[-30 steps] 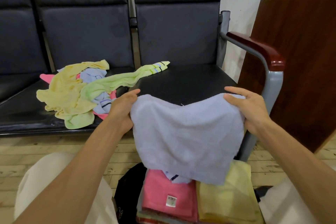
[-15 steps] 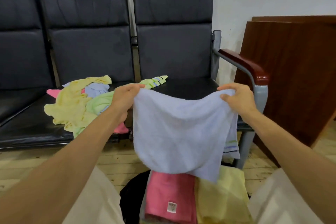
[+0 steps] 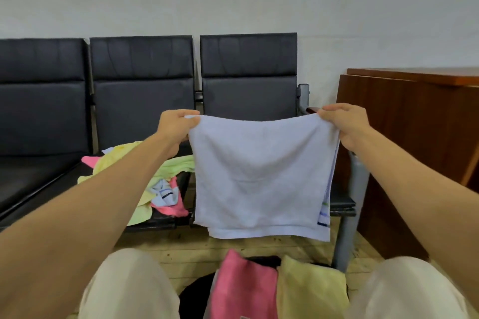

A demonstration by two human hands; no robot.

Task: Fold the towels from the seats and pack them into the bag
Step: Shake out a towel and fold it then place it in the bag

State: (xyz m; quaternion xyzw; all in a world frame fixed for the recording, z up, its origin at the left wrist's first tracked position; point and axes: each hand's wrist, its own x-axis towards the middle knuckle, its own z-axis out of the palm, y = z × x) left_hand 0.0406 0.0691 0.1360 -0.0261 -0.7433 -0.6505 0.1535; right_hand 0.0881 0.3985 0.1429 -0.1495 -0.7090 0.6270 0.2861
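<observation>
A pale lavender towel [image 3: 261,176] hangs doubled over in front of me, stretched flat between both hands. My left hand [image 3: 174,124] pinches its upper left corner and my right hand [image 3: 344,123] pinches its upper right corner. A striped edge shows at the towel's lower right. On the middle seat lies a loose pile of towels [image 3: 145,179] in yellow, green, pink and light blue. Below, between my knees, the black bag [image 3: 194,295] holds a folded pink towel [image 3: 243,287] and a folded yellow towel [image 3: 311,290].
A row of black padded seats [image 3: 46,171] stands against the white wall. A grey metal armrest post [image 3: 350,215] ends the row on the right, next to a brown wooden cabinet [image 3: 420,142]. The floor [image 3: 197,248] is light wood planks.
Both hands have lifted the lavender towel higher and pulled it taut, so it now hangs flat and squared. The view has tilted up, showing more wall.
</observation>
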